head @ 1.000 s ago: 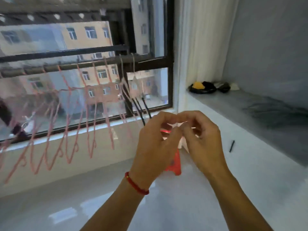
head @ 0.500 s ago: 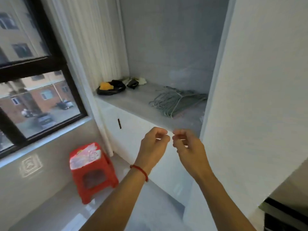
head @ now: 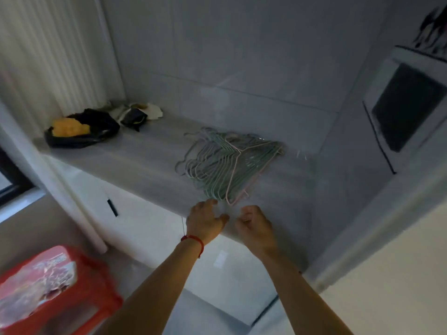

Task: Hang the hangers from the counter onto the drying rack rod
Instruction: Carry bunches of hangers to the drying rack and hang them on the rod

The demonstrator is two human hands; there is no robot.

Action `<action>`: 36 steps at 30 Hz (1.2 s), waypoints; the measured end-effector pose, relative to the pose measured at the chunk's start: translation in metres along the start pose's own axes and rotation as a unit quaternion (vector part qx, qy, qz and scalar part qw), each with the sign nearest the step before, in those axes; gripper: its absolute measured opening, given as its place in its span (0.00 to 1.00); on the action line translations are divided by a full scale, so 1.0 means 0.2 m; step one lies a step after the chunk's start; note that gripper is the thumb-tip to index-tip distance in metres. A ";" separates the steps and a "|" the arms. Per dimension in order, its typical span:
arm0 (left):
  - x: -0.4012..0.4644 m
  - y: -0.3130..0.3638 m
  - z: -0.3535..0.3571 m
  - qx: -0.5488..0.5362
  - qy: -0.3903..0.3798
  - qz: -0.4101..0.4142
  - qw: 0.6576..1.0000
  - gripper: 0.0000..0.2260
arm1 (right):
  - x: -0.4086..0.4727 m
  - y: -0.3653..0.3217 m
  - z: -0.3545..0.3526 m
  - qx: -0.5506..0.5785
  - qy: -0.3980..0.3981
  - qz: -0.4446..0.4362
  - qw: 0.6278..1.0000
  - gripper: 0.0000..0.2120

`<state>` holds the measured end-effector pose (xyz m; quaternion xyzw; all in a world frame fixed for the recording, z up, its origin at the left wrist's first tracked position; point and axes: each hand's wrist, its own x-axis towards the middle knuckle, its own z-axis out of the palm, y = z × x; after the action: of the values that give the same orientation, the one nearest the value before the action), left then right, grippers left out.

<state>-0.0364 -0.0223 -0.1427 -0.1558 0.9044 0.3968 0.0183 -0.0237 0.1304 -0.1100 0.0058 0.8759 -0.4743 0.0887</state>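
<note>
A pile of pale green wire hangers [head: 217, 163], with one pink hanger [head: 244, 170] on top, lies on the grey counter [head: 135, 160]. My left hand [head: 205, 221], with a red cord at the wrist, reaches over the counter's front edge just below the pile, fingers loosely spread and holding nothing. My right hand [head: 254, 226] is beside it with fingers curled inward; nothing shows in it. Both hands are a short way from the hanger tips. The drying rack rod is out of view.
A black bag with something yellow in it [head: 79, 129] and small dark and white items [head: 135, 113] sit at the counter's far left. A red stool [head: 50, 288] stands on the floor at lower left. White cabinets [head: 145, 226] run under the counter; a wall [head: 387, 274] rises at right.
The view has swung from the window and the hung pink hangers to the counter. My hands have moved forward from mid-air to the counter edge near the hanger pile.
</note>
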 end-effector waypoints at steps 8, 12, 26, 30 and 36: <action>0.38 -0.33 0.11 0.271 -0.075 -0.017 0.959 0.53 | 0.57 0.03 0.23 -0.107 0.000 0.054 0.993 0.40; 0.41 -0.36 0.12 0.276 -0.098 -0.020 0.956 0.53 | 0.75 0.05 0.28 -0.236 0.010 0.076 0.969 0.54; 0.44 -0.35 0.05 0.306 -0.135 -0.035 0.942 0.51 | 0.89 0.20 0.19 0.051 0.043 0.145 0.987 0.36; 0.38 -0.21 -0.16 0.101 -0.131 -0.028 0.986 0.29 | 0.58 0.07 0.11 0.120 0.068 0.036 0.990 0.21; -0.11 0.09 -0.23 -0.388 -0.028 -0.047 0.920 0.19 | 0.15 -0.02 0.04 0.171 -0.167 -0.100 0.966 0.31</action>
<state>-0.0161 -0.0386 -0.0944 -0.1821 0.6704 0.7193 0.0007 -0.0522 0.1196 -0.1159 -0.1463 0.7503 -0.6180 0.1836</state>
